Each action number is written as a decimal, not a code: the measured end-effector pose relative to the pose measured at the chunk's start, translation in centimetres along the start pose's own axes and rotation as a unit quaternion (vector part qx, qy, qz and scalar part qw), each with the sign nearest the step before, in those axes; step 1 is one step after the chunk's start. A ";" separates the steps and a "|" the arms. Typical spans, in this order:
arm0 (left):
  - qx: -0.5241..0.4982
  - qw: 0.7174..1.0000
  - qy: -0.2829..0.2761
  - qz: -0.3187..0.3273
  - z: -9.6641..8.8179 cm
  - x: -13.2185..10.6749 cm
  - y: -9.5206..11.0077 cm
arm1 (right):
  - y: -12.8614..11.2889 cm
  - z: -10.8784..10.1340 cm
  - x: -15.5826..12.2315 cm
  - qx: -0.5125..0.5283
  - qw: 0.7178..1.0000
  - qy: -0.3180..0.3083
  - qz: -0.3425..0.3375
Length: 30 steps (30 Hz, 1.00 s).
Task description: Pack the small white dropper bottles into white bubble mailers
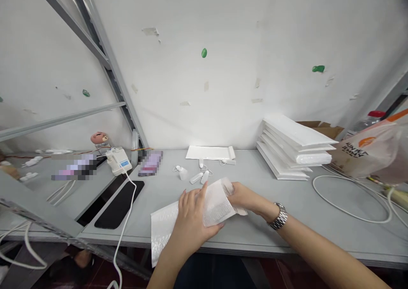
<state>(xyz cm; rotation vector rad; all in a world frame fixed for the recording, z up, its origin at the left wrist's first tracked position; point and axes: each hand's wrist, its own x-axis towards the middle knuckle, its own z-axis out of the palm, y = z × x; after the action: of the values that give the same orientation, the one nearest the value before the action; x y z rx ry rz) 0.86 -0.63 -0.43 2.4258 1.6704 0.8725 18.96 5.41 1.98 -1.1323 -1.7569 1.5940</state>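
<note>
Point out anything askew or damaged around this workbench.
The stack of white envelopes at right is askew: its edges don't line up. Pale, torn-looking patches and green spots mark the white wall. I see no spill.

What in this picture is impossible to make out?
All in the head view:
Right hand: fingertips hidden by the envelope.
Cardboard box: mostly hidden behind the white stack.
Purple item: details lost to blurred squares.
Plastic bag: cut off by the right edge.

Bubble mailer (218, 204) looks kinda glossy and bumpy, tabletop (287, 195) pretty smooth and matt, watch (279, 216) at 4 o'clock shiny metal.
</note>
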 end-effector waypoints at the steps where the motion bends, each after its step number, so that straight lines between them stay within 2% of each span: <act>1: -0.005 1.000 0.005 -0.006 -0.1 0.1 0.0 | 0.0 0.2 0.1 -0.006 1.000 -0.002 -0.006; 4: -0.008 0.999 0.017 -0.025 -0.4 0.5 -0.4 | -0.4 0.2 0.3 -0.013 0.999 -0.021 -0.043; 7: 0.018 0.998 0.034 -0.047 -0.5 0.9 -1.2 | -1.5 -1.1 0.7 -0.061 0.994 -0.032 -0.088; 9: 0.047 0.996 0.045 -0.056 -0.6 1.0 -1.7 | -2.2 -2.7 1.6 -0.107 0.987 0.004 -0.120; 12: 0.083 0.994 0.048 -0.057 -0.8 1.0 -2.2 | -2.0 -5.6 3.9 -0.173 0.969 0.114 -0.132; 13: 0.090 0.993 0.045 -0.056 -0.8 1.0 -2.3 | -1.5 -6.4 4.8 -0.222 0.953 0.165 -0.120; 15: 0.100 0.993 0.035 -0.058 -1.0 0.8 -2.6 | 0.1 -7.7 6.3 -0.369 0.887 0.269 -0.063; 17: 0.104 0.992 0.028 -0.067 -1.2 0.7 -2.9 | 1.9 -8.5 7.2 -0.420 0.854 0.306 -0.038; 20: 0.102 0.991 0.022 -0.086 -1.6 0.7 -3.4 | 4.0 -8.8 7.6 -0.445 0.839 0.311 -0.037; 23: 0.091 0.991 -0.002 -0.101 -1.9 0.8 -3.6 | 4.5 -8.9 7.4 -0.451 0.837 0.307 -0.045; 27: 0.083 0.988 -0.015 -0.133 -1.6 0.8 -3.4 | 3.4 -8.7 6.7 -0.430 0.850 0.297 -0.056; 28: 0.087 0.986 -0.012 -0.143 -1.4 0.8 -3.4 | 2.9 -8.5 6.3 -0.403 0.869 0.281 -0.062; 30: 0.103 0.981 -0.009 -0.163 -1.1 0.9 -3.3 | 1.8 -8.0 5.4 -0.307 0.923 0.216 -0.083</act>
<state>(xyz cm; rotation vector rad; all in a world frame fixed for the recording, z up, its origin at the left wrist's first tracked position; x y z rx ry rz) -2.23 1.18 -0.35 2.1690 2.1637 0.6564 23.12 14.26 0.86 -1.4246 -2.0137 0.6187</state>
